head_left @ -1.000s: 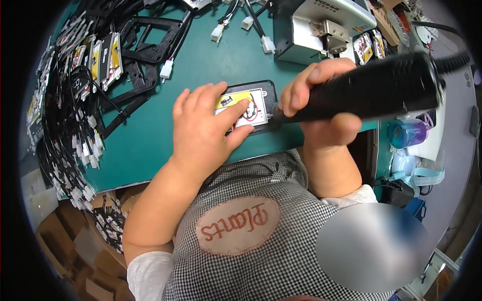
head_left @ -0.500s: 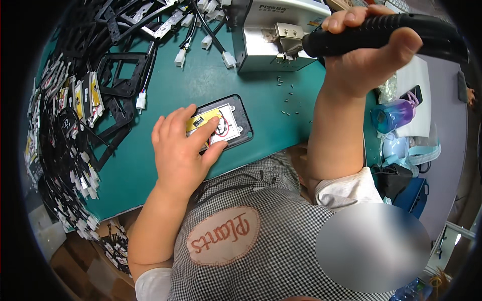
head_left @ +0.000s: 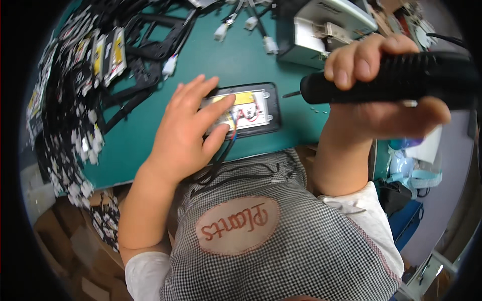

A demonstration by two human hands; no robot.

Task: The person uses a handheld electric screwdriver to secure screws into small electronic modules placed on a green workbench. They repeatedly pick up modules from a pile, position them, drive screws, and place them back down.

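Currently, driver is gripped by right hand, upper right; case is touched by loosely spread left hand, centre.

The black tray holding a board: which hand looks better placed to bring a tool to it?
Probably the right hand: it grips the black tool, its thin tip pointing toward the tray. The left hand lies over the board, apparently steadying it.

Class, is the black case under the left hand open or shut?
Open: the black case has its white board and coloured wires exposed.
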